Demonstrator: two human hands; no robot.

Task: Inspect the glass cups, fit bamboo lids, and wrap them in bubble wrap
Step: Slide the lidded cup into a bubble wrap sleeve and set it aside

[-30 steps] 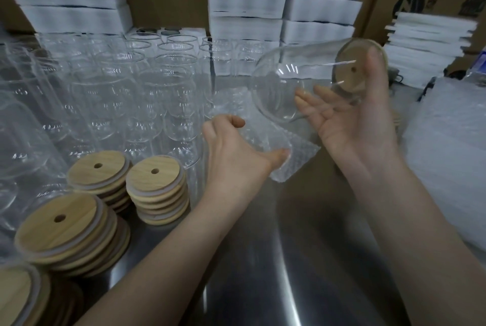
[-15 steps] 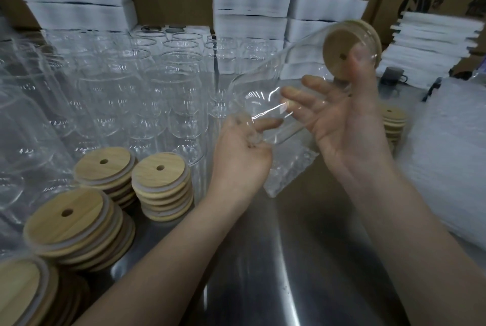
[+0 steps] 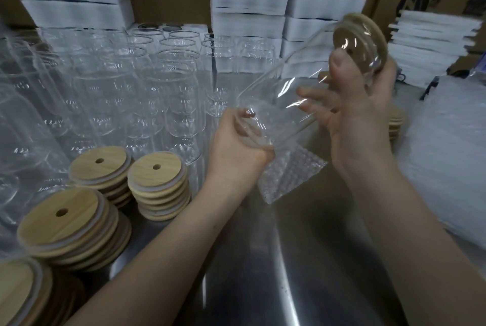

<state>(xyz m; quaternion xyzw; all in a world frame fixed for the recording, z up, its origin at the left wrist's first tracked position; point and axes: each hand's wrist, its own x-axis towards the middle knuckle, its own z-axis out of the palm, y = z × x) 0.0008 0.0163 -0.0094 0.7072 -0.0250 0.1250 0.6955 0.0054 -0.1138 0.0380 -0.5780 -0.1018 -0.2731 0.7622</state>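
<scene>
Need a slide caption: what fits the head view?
Left hand and right hand hold a lidded glass cup tilted above bubble wrap, beside bamboo lid stacks.

Head camera looks down close over table [image 3: 263, 273].

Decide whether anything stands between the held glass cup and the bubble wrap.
Nothing visible does. The glass cup, gripped at its base by the left hand and near its bamboo lid by the right hand, hangs tilted just above the bubble wrap.
</scene>
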